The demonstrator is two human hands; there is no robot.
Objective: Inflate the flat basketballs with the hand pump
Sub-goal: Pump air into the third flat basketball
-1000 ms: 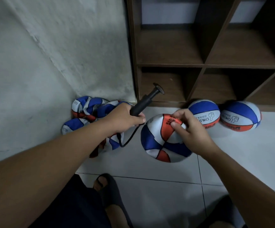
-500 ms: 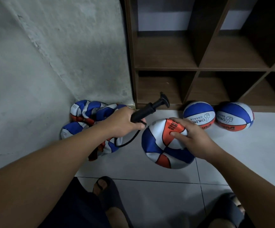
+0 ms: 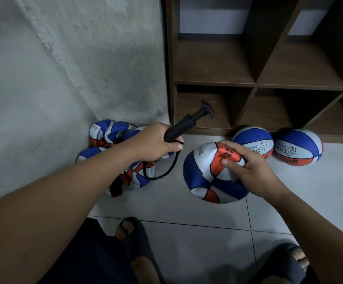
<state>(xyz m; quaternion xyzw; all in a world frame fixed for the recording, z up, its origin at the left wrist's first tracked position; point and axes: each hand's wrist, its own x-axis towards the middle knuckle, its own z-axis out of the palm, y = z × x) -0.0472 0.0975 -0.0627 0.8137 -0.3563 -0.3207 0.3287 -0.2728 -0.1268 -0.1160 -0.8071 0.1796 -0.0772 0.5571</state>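
Observation:
My left hand (image 3: 156,143) grips the barrel of a black hand pump (image 3: 184,126), whose T-handle points up and right toward the shelf. A black hose (image 3: 166,173) loops down from the pump. My right hand (image 3: 246,169) holds a soft, partly flat blue, white and orange basketball (image 3: 205,177) above the floor, fingers pinching a fold of its top. Several crumpled flat basketballs (image 3: 113,134) lie heaped in the corner behind my left wrist. Two round, inflated basketballs (image 3: 253,141) (image 3: 298,147) rest on the floor against the shelf base.
A dark wooden cubby shelf (image 3: 254,85) stands against the back wall with open compartments. A rough grey wall (image 3: 53,78) closes the left side. White floor tiles (image 3: 187,242) lie below, with my two sandalled feet (image 3: 129,232) at the bottom.
The camera has shifted slightly. My right hand's fingers have squeezed more into the top of the held ball. The pump stays tilted in my left hand, much as before.

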